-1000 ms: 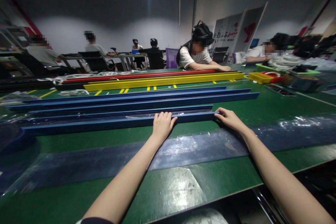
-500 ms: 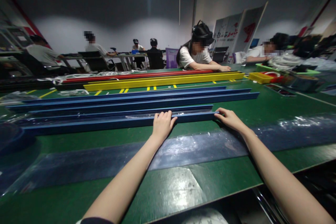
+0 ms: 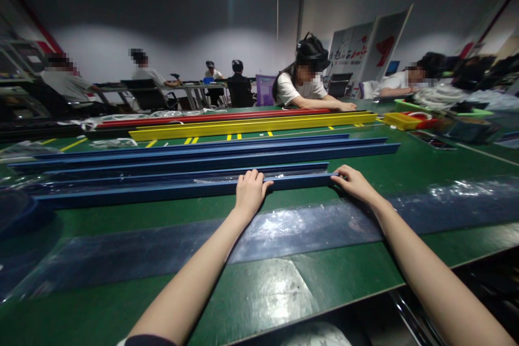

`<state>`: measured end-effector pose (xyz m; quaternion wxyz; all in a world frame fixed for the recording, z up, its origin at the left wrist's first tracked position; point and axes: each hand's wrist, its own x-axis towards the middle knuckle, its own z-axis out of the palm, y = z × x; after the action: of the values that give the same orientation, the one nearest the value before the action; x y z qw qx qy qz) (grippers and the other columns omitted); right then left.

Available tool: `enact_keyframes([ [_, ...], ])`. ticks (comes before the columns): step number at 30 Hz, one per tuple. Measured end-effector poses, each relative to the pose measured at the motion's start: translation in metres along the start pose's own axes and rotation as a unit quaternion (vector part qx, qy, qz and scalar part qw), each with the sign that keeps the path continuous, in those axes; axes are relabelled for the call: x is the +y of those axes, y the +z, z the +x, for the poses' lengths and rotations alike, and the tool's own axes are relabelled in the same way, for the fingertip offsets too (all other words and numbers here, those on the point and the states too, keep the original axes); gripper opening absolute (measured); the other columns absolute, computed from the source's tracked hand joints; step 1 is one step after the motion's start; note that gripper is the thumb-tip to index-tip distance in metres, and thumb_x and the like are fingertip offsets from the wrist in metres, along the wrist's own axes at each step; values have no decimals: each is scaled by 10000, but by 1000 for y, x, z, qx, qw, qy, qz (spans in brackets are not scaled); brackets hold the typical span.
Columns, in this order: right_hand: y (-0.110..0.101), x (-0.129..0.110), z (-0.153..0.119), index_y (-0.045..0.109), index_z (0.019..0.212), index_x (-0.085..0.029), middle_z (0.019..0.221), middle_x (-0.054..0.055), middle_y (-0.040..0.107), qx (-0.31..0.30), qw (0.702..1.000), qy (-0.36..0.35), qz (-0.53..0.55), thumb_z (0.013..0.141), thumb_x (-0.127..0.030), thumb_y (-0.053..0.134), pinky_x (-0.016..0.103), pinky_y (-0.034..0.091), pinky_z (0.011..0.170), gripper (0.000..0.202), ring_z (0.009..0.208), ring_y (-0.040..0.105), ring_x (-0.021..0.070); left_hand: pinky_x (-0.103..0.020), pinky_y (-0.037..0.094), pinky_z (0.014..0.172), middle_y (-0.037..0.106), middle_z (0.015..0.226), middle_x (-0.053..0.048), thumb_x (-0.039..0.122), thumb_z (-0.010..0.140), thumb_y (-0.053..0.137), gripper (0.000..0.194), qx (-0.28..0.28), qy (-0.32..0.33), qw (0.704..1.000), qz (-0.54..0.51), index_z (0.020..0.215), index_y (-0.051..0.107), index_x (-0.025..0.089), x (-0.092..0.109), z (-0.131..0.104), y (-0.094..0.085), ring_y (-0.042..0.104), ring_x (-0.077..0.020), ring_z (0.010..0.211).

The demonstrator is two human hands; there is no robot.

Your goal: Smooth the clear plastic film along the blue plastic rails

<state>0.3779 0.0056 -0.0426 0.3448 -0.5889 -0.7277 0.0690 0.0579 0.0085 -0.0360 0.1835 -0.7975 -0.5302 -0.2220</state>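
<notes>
A long blue channel strip (image 3: pixel 162 193) lies on the green table (image 3: pixel 344 286), running left to right. My left hand (image 3: pixel 250 193) grips its upper edge, fingers over the far side and thumb along the top. At the strip's right end, my right hand (image 3: pixel 353 183) pinches the corner between thumb and fingers. Clear plastic film shows inside the channel. Nearer to me, a wide flat strip in clear film (image 3: pixel 292 230) stretches across the table beneath my forearms.
Further blue strips (image 3: pixel 203 158) lie beyond, then a yellow strip (image 3: pixel 259 124) and a red strip (image 3: pixel 227 117). A person (image 3: pixel 302 78) leans over the far side. At right are a yellow tray (image 3: pixel 399 121) and a green tray (image 3: pixel 466 112).
</notes>
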Motion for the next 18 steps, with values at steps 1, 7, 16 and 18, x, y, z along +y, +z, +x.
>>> enact_keyframes([
  [1, 0, 1, 0, 575, 697, -193, 749, 46, 582, -3, 1000, 1, 0, 757, -449, 474, 294, 399, 659, 281, 698, 530, 173, -334, 314, 711, 606, 879, -83, 440, 886, 433, 313, 0, 0, 1000, 0, 829, 596, 179, 0, 0, 0, 515, -233, 871],
  [7, 1, 2, 1, 567, 680, -194, 742, 50, 590, -21, 1000, 12, -7, 772, -442, 462, 297, 396, 665, 284, 714, 540, 181, -331, 308, 705, 604, 852, -66, 451, 896, 400, 340, 0, 4, 1000, 5, 812, 588, 181, -2, 0, 1, 520, -220, 843],
  [16, 4, 3, -2, 617, 822, -186, 848, 77, 642, -28, 999, 3, -22, 808, -393, 457, 326, 429, 740, 262, 806, 578, 206, -329, 303, 710, 607, 879, -57, 462, 895, 398, 328, -7, 1, 1000, 13, 844, 579, 194, -1, -1, 1, 517, -215, 848],
  [18, 5, 3, -2, 605, 968, -189, 954, 87, 644, -4, 999, -21, -28, 795, -385, 490, 361, 427, 802, 285, 893, 573, 226, -331, 304, 713, 608, 882, -57, 465, 893, 400, 326, -7, -1, 1000, 17, 862, 581, 195, -1, -2, 1, 517, -218, 850],
])
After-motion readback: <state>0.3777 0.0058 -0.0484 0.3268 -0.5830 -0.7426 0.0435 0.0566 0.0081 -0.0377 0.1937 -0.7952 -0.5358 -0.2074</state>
